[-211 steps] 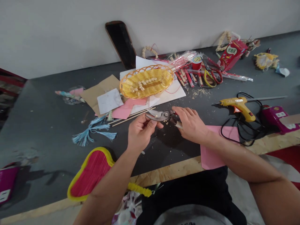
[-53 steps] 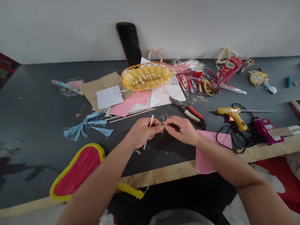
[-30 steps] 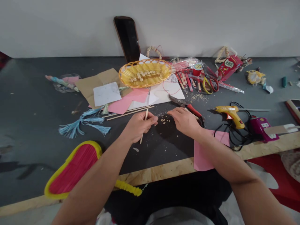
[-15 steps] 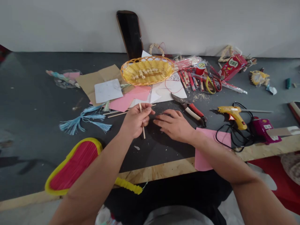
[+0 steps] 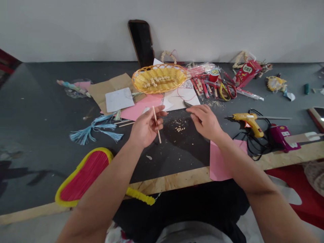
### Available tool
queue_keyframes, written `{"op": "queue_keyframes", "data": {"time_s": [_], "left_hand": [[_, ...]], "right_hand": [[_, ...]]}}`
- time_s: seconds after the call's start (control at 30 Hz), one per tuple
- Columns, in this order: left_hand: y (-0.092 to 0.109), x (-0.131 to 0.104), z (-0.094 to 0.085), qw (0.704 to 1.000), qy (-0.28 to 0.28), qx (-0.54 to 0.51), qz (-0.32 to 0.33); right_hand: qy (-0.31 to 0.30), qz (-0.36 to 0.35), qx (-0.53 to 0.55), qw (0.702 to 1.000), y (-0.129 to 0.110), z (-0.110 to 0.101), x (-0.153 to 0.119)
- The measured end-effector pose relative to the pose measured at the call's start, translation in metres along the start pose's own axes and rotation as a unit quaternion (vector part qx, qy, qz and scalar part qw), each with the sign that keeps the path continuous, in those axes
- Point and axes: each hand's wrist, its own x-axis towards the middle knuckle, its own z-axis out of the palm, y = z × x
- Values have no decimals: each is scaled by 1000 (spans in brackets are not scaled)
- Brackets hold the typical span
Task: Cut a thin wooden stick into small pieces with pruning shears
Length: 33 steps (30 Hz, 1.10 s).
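Note:
My left hand (image 5: 146,127) holds a thin wooden stick (image 5: 159,135) between thumb and fingers, tilted over the table. My right hand (image 5: 205,120) lies over the pruning shears, its fingers curled down around them. Only the dark blade (image 5: 187,104) of the shears shows past the fingertips; the handles are hidden under the hand. Between my hands, a small pile of cut wooden bits (image 5: 180,129) lies on the dark table with crumbs around it. More thin sticks (image 5: 126,124) lie behind my left hand.
A yellow basket (image 5: 159,90) with small pieces stands behind, near a leaning phone (image 5: 142,44). Scissors (image 5: 224,91) lie right of it. A glue gun (image 5: 249,122) with a cable lies at right. Blue tassels (image 5: 93,130) and a red-yellow fan (image 5: 84,177) are at left.
My right hand has moved right and away from the middle onto the pruning shears, uncovering the pile of bits. My left hand still holds the stick, its fingers a little looser. The view shifted slightly.

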Motion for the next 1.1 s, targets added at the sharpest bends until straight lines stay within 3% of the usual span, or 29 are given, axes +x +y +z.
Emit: {"op": "queue_keyframes", "data": {"time_s": [0.1,0.27,0.37,0.47,0.57,0.67,0.77,0.83,0.93,1.03,1.1], "left_hand": [[-1,1,-1,1000,7,1,21],[-2,0,-4,998,10,44,31],[-4,1,-6,997,-18,67,16],[-5,3,-8,996,-40,76,-5],[-5,3,-8,995,-51,82,10],[-4,0,-6,993,-52,94,46],[-4,-5,-3,989,-48,105,90],[-4,-7,0,985,-49,115,117],[-6,-10,2,977,-48,139,156],[-9,-10,1,965,-36,168,197],[-10,-11,0,958,-29,185,216]], "right_hand": [[-13,54,-73,996,8,-19,4],[-202,86,-223,950,19,-28,-6],[-218,113,-260,934,23,-17,-12],[-197,133,-245,940,26,-8,-12],[-128,164,-162,965,28,-13,-9],[-17,249,28,968,24,-28,-6],[40,321,306,895,13,-37,-7],[30,317,453,832,5,-36,-9],[-5,295,548,783,-3,-30,-16],[-20,265,543,796,-4,-26,-21],[-16,229,499,835,-3,-24,-23]]}}
